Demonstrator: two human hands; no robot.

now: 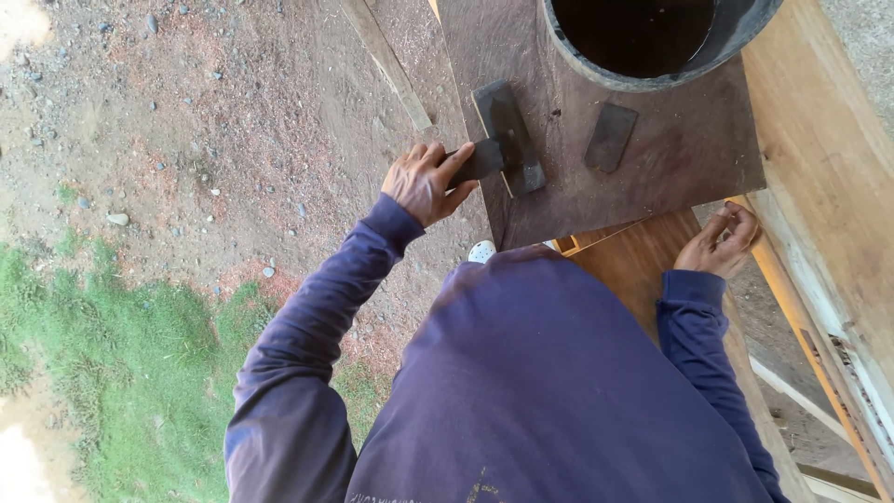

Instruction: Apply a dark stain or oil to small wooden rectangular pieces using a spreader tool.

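My left hand (424, 182) grips a dark flat metal blade (480, 160) and presses its end against a long dark sharpening stone (507, 135). The stone lies on a wet dark brown board (670, 172). A smaller dark flat piece (610, 137) lies on the same board, to the right of the stone. My right hand (722, 240) rests with curled fingers on a wooden plank (638, 265) under the board's near right corner, with nothing visible in it. Both arms are in dark blue sleeves.
A black round bucket (652, 70) with a dark inside stands on the board's far end. Pale wooden beams (829, 186) run along the right. On the left is gravelly dirt (186, 121) with a thin wooden slat (391, 65), and grass (112, 373) nearer me.
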